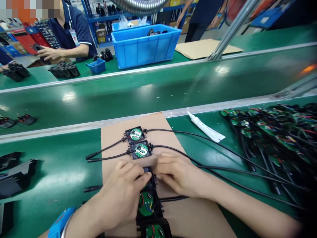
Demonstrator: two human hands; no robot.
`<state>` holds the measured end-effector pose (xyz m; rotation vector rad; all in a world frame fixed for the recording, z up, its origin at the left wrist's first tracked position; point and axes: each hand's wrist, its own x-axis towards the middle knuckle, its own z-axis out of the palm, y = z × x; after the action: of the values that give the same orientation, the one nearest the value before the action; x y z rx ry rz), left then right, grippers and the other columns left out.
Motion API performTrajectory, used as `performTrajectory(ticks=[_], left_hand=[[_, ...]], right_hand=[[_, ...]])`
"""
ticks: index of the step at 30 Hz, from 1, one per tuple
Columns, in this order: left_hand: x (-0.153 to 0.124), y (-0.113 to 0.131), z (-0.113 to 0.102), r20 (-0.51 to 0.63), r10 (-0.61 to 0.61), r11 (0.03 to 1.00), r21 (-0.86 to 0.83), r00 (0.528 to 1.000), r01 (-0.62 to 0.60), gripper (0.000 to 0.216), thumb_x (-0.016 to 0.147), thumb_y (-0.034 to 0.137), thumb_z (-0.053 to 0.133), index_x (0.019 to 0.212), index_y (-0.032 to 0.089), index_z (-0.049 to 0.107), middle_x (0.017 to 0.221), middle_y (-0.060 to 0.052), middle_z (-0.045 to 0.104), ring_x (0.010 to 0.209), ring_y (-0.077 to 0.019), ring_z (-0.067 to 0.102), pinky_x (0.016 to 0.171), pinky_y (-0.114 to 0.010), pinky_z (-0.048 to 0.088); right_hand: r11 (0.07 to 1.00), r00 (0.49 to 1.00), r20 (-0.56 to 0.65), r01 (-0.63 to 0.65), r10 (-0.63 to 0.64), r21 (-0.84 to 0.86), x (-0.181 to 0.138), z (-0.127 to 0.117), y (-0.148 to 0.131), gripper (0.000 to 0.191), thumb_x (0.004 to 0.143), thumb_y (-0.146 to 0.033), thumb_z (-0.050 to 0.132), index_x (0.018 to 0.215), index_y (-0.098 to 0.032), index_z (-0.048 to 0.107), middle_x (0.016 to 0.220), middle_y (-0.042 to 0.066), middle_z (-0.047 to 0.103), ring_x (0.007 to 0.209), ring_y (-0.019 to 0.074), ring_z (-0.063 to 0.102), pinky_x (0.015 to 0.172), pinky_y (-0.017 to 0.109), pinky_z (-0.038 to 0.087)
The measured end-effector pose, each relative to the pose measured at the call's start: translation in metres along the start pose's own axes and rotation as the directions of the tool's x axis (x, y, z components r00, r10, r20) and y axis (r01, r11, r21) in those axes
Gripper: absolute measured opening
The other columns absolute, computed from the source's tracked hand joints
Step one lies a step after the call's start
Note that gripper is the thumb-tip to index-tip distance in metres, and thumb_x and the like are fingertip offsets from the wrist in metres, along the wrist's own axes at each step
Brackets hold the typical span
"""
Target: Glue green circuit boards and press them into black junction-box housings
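Note:
My left hand [122, 191] has its fingers closed on a small black plastic housing [149, 181], its thumb lying over the top. At the housing's right side my right hand [173, 170] pinches, seemingly on the black cable [223, 169] that emerges from behind it; the fingertips hide the exact grip. Beyond them lie two black housings with round green circuit boards [141, 150], each bearing a white streak and cables at both ends. Nearer me, another housing holds a green board with coloured wires [146, 203], and one more sits partly cut off at the bottom edge.
Cardboard [116, 138] lies under the work. Right of it are a white tube [205, 127] and a heap of wired boards [272, 132]. Black covers [18, 178] lie left. Across the green conveyor [123, 96] stand a blue bin [146, 46] and a co-worker [76, 33].

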<state>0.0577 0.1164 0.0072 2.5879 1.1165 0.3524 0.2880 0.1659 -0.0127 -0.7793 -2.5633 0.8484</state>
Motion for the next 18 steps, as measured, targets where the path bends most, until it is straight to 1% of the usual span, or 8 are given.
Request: performTrajectory(ticks=[2, 4, 7, 10, 11, 13, 16, 18], left_hand=[[-0.004, -0.018, -0.001, -0.166, -0.106, 0.994, -0.025, 0.981, 0.103, 0.038, 0.085, 0.007, 0.044, 0.117, 0.022, 0.057, 0.101, -0.007, 0.061, 0.090, -0.0225, 0.055, 0.076, -0.039, 0.042], [-0.005, -0.039, 0.002, -0.257, -0.211, 0.975, 0.019, 0.943, 0.223, 0.026, 0.087, 0.012, 0.048, 0.110, 0.018, 0.057, 0.103, -0.010, 0.060, 0.096, -0.0260, 0.055, 0.077, -0.042, 0.043], [-0.004, -0.060, 0.006, -0.217, -0.276, 0.956, 0.035, 0.936, 0.290, 0.006, 0.089, 0.017, 0.050, 0.091, 0.016, 0.056, 0.090, -0.008, 0.060, 0.087, -0.0248, 0.057, 0.073, -0.041, 0.046], [-0.006, -0.058, 0.001, -0.221, -0.289, 0.957, -0.071, 0.932, 0.280, 0.011, 0.094, 0.016, 0.042, 0.091, 0.018, 0.053, 0.086, -0.004, 0.060, 0.077, -0.0177, 0.059, 0.069, -0.032, 0.049], [-0.007, -0.055, -0.002, -0.228, -0.291, 0.956, -0.100, 0.929, 0.275, 0.012, 0.095, 0.016, 0.041, 0.094, 0.018, 0.053, 0.087, -0.003, 0.061, 0.077, -0.0161, 0.060, 0.068, -0.029, 0.049], [-0.008, -0.046, -0.009, -0.234, -0.281, 0.959, -0.105, 0.931, 0.264, 0.014, 0.097, 0.018, 0.040, 0.098, 0.019, 0.054, 0.089, -0.003, 0.061, 0.076, -0.0148, 0.061, 0.066, -0.027, 0.050], [-0.005, -0.038, -0.015, -0.222, -0.256, 0.966, -0.030, 0.941, 0.256, 0.017, 0.097, 0.020, 0.038, 0.097, 0.019, 0.055, 0.088, -0.003, 0.061, 0.074, -0.0166, 0.062, 0.063, -0.028, 0.051], [0.001, -0.036, -0.013, -0.186, -0.248, 0.966, 0.033, 0.951, 0.258, 0.020, 0.097, 0.020, 0.036, 0.094, 0.018, 0.056, 0.086, -0.004, 0.060, 0.072, -0.0184, 0.062, 0.062, -0.031, 0.052]], right_hand=[[0.997, 0.996, -0.086, -0.041, 0.036, -0.058, 0.003, -0.006, 0.008, 0.016, 0.089, -0.012, 0.047, 0.087, -0.017, 0.062, 0.083, 0.004, 0.062, 0.082, 0.0174, 0.052, 0.077, 0.033, 0.043], [0.981, 0.970, -0.230, -0.121, 0.083, -0.155, 0.007, -0.006, 0.022, 0.016, 0.090, -0.015, 0.049, 0.100, -0.015, 0.060, 0.095, 0.009, 0.063, 0.093, 0.0213, 0.052, 0.085, 0.039, 0.043], [0.965, 0.947, -0.295, -0.186, 0.127, -0.184, 0.012, 0.002, 0.037, 0.015, 0.088, -0.014, 0.049, 0.101, -0.013, 0.056, 0.096, 0.011, 0.063, 0.092, 0.0223, 0.054, 0.084, 0.040, 0.046], [0.978, 0.942, -0.309, -0.175, 0.134, -0.110, 0.009, 0.001, 0.026, 0.012, 0.091, -0.012, 0.042, 0.096, -0.014, 0.051, 0.089, 0.009, 0.061, 0.081, 0.0177, 0.057, 0.072, 0.031, 0.047], [0.979, 0.946, -0.295, -0.172, 0.132, -0.113, 0.007, -0.003, 0.017, 0.013, 0.092, -0.012, 0.039, 0.095, -0.015, 0.051, 0.087, 0.008, 0.061, 0.077, 0.0163, 0.056, 0.068, 0.029, 0.046], [0.968, 0.971, -0.201, -0.167, 0.129, -0.186, 0.003, -0.014, -0.004, 0.018, 0.091, -0.010, 0.035, 0.092, -0.016, 0.052, 0.080, 0.007, 0.059, 0.067, 0.0155, 0.054, 0.060, 0.028, 0.042], [0.925, 0.989, -0.030, -0.145, 0.144, -0.351, 0.003, -0.027, -0.028, 0.019, 0.084, -0.006, 0.038, 0.083, -0.016, 0.053, 0.072, 0.006, 0.057, 0.059, 0.0167, 0.050, 0.054, 0.030, 0.034], [0.900, 0.987, 0.023, -0.137, 0.162, -0.415, 0.008, -0.030, -0.035, 0.017, 0.079, -0.004, 0.041, 0.081, -0.017, 0.053, 0.070, 0.006, 0.057, 0.057, 0.0169, 0.049, 0.053, 0.030, 0.031]])
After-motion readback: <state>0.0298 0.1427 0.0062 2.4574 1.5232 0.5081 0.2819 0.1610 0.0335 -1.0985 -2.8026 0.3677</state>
